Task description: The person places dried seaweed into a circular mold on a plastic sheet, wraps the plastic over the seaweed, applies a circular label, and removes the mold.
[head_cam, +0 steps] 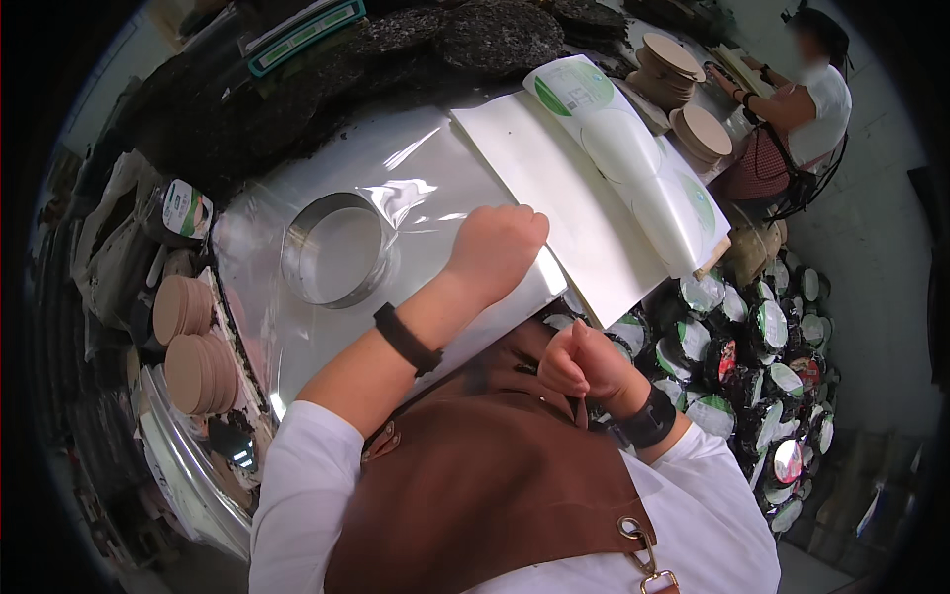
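My left hand (501, 249) is curled into a fist over the right edge of a stack of clear plastic sheets (445, 174). Nothing shows in it. A metal ring (297, 256) stands on the plastic, left of that hand. My right hand (586, 360) is in front of my brown apron (482, 482), thumb raised and fingers curled; whether it pinches anything cannot be made out. Beyond both hands lies a white paper sheet (564, 193), and along its far side a roll of printed round labels (631, 163).
Round tan discs stand in stacks at left (200, 371) and far right (701, 130). Dark rough slabs (497, 37) line the back. A labelled jar (185, 211) is at the left. Many black-wrapped, labelled packages (772, 327) are piled at right. A person (794, 119) works beyond.
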Motion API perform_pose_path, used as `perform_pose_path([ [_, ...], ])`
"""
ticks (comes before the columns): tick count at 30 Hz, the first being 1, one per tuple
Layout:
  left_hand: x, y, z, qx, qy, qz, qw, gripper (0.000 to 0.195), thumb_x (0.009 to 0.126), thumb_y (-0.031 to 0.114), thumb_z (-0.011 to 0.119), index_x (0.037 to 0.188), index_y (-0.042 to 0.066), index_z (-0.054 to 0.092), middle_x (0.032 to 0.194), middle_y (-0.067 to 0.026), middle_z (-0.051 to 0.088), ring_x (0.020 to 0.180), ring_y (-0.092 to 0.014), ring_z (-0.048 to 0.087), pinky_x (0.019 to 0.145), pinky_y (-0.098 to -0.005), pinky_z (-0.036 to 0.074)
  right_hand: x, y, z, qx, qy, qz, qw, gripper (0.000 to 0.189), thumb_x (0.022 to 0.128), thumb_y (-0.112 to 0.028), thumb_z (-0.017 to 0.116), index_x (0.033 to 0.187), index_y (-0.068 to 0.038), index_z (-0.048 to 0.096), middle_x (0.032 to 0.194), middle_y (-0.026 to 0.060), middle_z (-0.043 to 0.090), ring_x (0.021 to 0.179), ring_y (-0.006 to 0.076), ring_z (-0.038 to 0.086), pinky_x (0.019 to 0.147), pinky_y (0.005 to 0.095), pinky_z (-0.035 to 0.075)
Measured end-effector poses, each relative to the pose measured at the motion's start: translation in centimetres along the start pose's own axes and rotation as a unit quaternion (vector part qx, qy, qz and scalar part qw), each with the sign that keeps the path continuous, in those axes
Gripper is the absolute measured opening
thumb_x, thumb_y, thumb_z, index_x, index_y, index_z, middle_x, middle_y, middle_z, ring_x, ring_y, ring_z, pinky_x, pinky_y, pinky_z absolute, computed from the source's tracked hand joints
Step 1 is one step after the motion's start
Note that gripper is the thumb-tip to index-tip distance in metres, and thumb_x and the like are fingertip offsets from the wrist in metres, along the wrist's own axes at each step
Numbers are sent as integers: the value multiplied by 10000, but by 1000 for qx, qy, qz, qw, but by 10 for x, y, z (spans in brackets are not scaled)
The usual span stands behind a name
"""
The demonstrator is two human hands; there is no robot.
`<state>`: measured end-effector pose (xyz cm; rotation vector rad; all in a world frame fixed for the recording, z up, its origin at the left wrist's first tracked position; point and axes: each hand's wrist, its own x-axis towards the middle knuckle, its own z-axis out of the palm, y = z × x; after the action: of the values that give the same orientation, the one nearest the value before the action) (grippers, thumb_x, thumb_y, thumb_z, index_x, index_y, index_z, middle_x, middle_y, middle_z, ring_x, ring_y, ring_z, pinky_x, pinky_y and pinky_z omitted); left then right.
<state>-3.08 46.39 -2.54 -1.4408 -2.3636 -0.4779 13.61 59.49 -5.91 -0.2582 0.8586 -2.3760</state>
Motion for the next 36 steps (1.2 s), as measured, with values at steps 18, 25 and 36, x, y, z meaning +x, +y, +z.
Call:
perform_pose_path([
  [18, -1, 96, 142, 244, -275, 195, 909, 300, 859, 193, 578, 1103, 78, 710, 1122, -160, 641, 1038, -312, 586, 810, -449, 437, -49, -20, 25, -139, 129, -53, 981, 616, 947, -547, 511, 573, -57, 525, 495, 22, 477, 474, 113, 450, 455, 234, 320],
  [25, -58, 28, -52, -287, -59, 15, 956, 175, 805, 141, 653, 961, 72, 690, 909, -87, 688, 759, -273, 650, 644, -336, 495, -39, -27, 44, -205, 170, 40, 963, 413, 989, -363, 529, 814, -13, 658, 543, -4, 498, 457, 57, 427, 438, 201, 312],
  [36, -302, -72, -222, 314, 36, -465, 827, 602, 812, 286, 703, 1243, -99, 535, 1290, -285, 536, 1203, -436, 484, 1055, -472, 365, 120, -58, 91, -377, -106, 89, 916, 378, 972, -138, 558, 1328, -9, 546, 893, 42, 633, 817, 125, 568, 775, 267, 467],
])
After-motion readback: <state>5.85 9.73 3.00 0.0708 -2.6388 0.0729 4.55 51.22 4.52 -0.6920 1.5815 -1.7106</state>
